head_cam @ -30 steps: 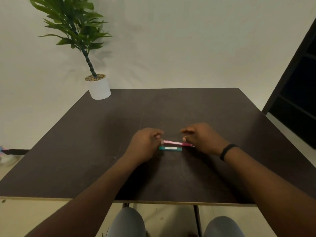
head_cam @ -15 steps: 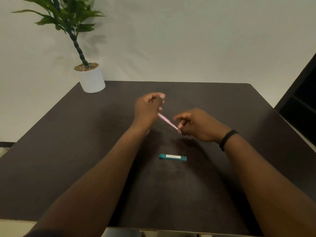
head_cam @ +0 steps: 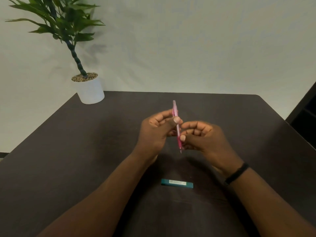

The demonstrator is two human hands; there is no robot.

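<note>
A slim pink mechanical pencil (head_cam: 175, 110) stands nearly upright above the dark table (head_cam: 85, 151), tip pointing down. My left hand (head_cam: 156, 132) pinches its upper half between thumb and fingers. My right hand (head_cam: 204, 139) pinches the lower part near the tip, thumb pressed on the barrel. A small teal rectangular case (head_cam: 177, 183) with a pale label lies flat on the table, below both hands and between my forearms, touched by neither.
A white pot (head_cam: 89, 89) with a green plant stands at the table's far left corner. A dark shelf unit (head_cam: 306, 110) rises past the right edge. A black band sits on my right wrist (head_cam: 236, 173).
Both hands lifted the pink pencil off the table, away from the teal case, and turned it from lying sideways to nearly upright. The case stayed put.
</note>
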